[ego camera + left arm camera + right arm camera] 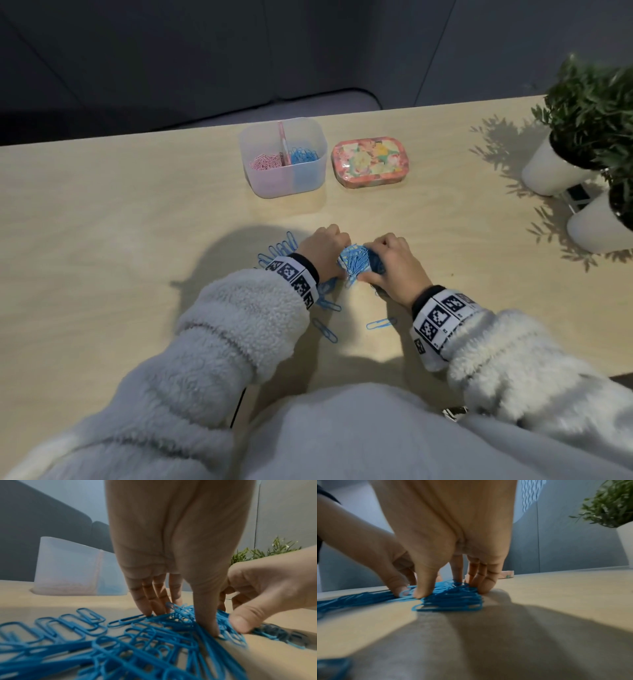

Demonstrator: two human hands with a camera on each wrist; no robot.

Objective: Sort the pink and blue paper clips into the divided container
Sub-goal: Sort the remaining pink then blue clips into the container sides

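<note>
A heap of blue paper clips lies on the table between my hands. My left hand curls down on its left side, thumb and fingers dug into the clips. My right hand pinches the heap's right side between thumb and fingers. More blue clips fan out left of my left wrist, and loose ones lie nearer me. The translucent divided container stands farther back, holding pink clips on the left and blue clips on the right.
A floral tin sits just right of the container. Two potted plants in white pots stand at the table's right edge. The table's far edge runs behind the container, with a dark floor beyond.
</note>
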